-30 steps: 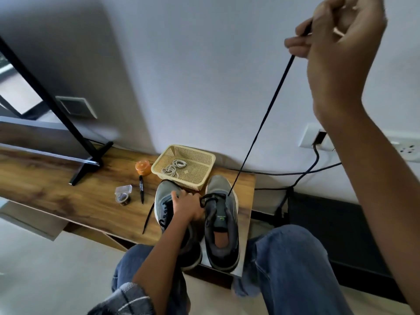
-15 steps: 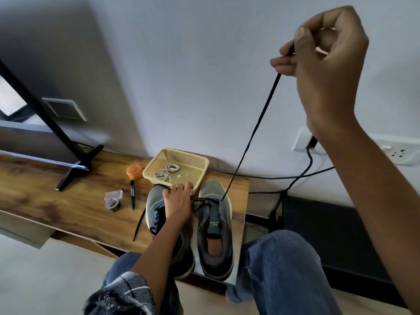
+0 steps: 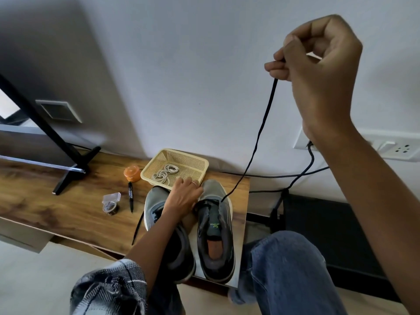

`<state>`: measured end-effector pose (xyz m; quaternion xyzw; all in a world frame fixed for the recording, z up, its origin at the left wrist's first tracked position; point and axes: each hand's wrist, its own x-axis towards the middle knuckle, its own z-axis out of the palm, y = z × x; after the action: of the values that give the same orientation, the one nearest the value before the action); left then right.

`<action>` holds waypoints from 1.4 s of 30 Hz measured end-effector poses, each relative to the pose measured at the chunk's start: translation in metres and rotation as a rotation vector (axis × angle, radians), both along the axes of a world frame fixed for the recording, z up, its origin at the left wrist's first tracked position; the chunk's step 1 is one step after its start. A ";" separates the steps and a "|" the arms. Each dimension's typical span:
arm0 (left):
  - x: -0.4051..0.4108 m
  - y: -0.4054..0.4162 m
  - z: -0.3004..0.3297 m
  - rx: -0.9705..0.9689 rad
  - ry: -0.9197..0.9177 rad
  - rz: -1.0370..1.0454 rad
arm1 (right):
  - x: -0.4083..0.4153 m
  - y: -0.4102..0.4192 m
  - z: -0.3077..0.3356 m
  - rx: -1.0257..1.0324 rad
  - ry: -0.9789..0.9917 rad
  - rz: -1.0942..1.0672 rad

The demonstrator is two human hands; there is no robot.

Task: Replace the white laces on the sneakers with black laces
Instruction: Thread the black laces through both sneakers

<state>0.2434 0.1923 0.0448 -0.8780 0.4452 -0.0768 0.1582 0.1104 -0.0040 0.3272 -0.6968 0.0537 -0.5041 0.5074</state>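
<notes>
While pinching the black lace (image 3: 261, 130) high up near the wall, right hand (image 3: 322, 71) curled tight around its top end, fingers folded in, lace running down in one long line to the front eyelets of the right sneaker (image 3: 214, 228). Left hand (image 3: 181, 201) down low, resting flat-ish across the gap between the two shoes, fingers relaxed and spread toward the toe of the right one, not really gripping anything as far as can be made out. Left sneaker (image 3: 159, 214) right beside it, touching, already showing black lacing, with a loose black end trailing off its side over the wooden shelf (image 3: 56, 212). Both shoes grey, toes pointing at the wall, heels hanging a bit over the shelf edge. Just behind the toes, a yellow basket (image 3: 175, 160) with the white laces (image 3: 164, 173) coiled inside. Left of that, an orange lid thing (image 3: 131, 173), a black pen (image 3: 130, 196) and a small clear box (image 3: 111, 203). Jeans-covered knees at the bottom, cables and a wall socket (image 3: 395, 148) off to the right.
</notes>
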 end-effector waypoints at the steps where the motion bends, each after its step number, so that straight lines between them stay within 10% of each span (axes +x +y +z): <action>1: -0.003 -0.001 0.000 0.027 0.008 -0.037 | 0.000 0.000 -0.001 0.000 0.003 0.000; 11: -0.005 0.002 0.025 0.051 0.305 0.320 | 0.001 -0.006 -0.009 0.020 0.033 0.023; 16: 0.028 0.036 0.090 -0.153 0.609 0.443 | -0.002 -0.010 -0.006 0.063 0.077 0.055; 31: -0.019 0.034 0.323 -1.027 0.708 0.273 | -0.010 0.018 0.017 0.119 0.248 0.315; 42: -0.074 0.015 0.159 -0.406 0.750 0.280 | -0.015 0.027 -0.010 0.135 0.394 0.352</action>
<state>0.1692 0.2076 0.2037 -0.9103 0.3244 0.1830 -0.1808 0.0949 0.0229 0.3169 -0.7447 0.0629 -0.2580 0.6123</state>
